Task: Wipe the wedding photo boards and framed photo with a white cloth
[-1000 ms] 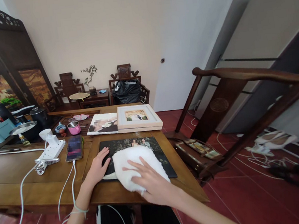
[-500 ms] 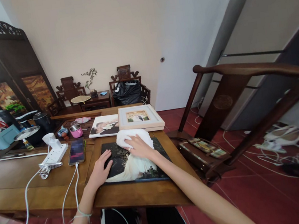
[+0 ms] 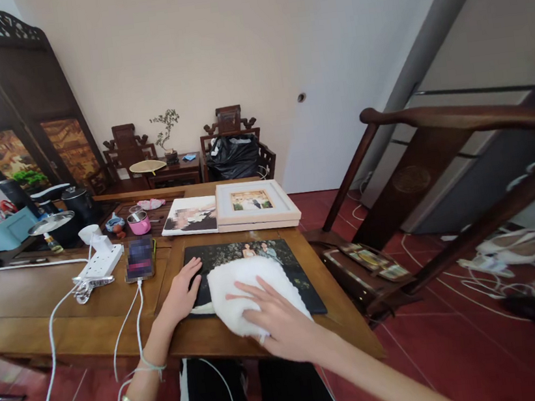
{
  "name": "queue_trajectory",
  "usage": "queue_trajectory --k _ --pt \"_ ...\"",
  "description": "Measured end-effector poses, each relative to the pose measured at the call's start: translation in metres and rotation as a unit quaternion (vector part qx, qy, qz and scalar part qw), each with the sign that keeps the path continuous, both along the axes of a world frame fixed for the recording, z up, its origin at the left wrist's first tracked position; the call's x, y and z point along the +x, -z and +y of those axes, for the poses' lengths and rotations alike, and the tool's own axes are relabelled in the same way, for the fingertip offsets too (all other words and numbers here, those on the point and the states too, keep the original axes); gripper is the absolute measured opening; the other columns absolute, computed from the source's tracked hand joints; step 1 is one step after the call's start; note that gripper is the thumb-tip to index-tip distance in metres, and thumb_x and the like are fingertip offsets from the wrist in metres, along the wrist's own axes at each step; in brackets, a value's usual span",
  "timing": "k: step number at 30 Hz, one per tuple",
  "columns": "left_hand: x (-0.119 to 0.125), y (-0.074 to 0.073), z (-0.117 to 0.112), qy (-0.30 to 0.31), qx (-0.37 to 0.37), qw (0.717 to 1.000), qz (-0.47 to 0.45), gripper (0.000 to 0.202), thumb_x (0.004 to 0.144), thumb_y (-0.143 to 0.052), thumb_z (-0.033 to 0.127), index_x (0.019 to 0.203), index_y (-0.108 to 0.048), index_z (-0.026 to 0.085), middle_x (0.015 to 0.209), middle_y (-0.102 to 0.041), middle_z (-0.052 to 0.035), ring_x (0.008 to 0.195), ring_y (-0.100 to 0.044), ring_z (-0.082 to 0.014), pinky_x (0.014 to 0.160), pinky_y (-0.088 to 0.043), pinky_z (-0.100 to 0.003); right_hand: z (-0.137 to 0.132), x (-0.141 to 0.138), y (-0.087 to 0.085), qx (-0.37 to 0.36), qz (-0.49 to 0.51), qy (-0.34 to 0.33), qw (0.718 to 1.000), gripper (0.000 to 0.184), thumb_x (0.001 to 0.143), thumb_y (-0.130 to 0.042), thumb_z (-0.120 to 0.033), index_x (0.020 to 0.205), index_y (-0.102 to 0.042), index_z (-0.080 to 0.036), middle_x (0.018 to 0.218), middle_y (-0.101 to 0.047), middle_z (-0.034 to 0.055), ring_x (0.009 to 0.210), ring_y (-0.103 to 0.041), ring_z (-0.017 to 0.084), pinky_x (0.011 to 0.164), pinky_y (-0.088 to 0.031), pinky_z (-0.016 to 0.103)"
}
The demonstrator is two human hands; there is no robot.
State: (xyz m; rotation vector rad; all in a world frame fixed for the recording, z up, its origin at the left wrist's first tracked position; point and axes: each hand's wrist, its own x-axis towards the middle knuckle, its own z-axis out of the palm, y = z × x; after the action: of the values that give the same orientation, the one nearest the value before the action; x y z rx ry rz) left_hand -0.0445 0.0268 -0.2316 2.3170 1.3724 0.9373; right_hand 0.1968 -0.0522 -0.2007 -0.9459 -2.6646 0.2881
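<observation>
A dark photo print [image 3: 275, 258] lies flat on the wooden table [image 3: 39, 303] in front of me. My right hand [image 3: 275, 314] lies flat, fingers spread, pressing a white cloth [image 3: 246, 282] onto the near part of the print. My left hand [image 3: 184, 294] rests open on the print's left edge and steadies it. The cloth hides much of the picture.
Behind the print lie an unframed photo [image 3: 191, 214] and a light wooden picture frame [image 3: 253, 204]. A phone [image 3: 140, 259] on a cable and a white power strip [image 3: 98, 265] sit to the left. A dark wooden chair [image 3: 397, 210] stands right of the table.
My right hand has pulled the cloth from the far edge of the print back to its near edge. The left hand has stayed on the left edge.
</observation>
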Motion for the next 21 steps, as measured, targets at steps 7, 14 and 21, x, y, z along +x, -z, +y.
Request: queue_trajectory --k 7,14,21 --pt "0.001 -0.001 0.0 -0.003 -0.005 1.0 0.005 0.038 0.089 -0.037 0.027 0.122 -0.053 0.017 0.133 -0.05 -0.0073 0.128 -0.041 -0.02 0.108 -0.031 -0.044 0.084 -0.008 0.005 0.036 0.001 0.065 0.997 0.032 0.078 -0.045 -0.016 0.108 -0.059 -0.017 0.125 -0.053 0.0161 0.131 -0.029 0.026 0.105 -0.018 0.055" --pt "0.001 -0.003 -0.001 -0.002 -0.007 1.0 -0.005 0.038 0.089 -0.037 0.028 0.121 -0.054 0.016 0.133 -0.05 -0.0084 0.128 -0.04 -0.0204 0.108 -0.03 -0.043 0.102 -0.027 0.006 0.065 -0.01 0.119 0.991 0.035 0.08 -0.046 -0.017 0.114 -0.055 -0.015 0.119 -0.055 0.0181 0.129 -0.028 0.03 0.101 -0.017 0.059" --pt "0.002 -0.003 -0.001 0.001 -0.007 1.0 -0.005 0.037 0.089 -0.038 0.028 0.12 -0.055 0.016 0.133 -0.05 -0.009 0.127 -0.041 -0.0212 0.108 -0.032 -0.043 0.025 -0.024 0.004 0.024 -0.002 0.059 0.998 0.038 0.069 -0.049 -0.01 0.104 -0.059 -0.02 0.138 -0.042 0.0089 0.134 -0.018 0.031 0.105 -0.009 0.061"
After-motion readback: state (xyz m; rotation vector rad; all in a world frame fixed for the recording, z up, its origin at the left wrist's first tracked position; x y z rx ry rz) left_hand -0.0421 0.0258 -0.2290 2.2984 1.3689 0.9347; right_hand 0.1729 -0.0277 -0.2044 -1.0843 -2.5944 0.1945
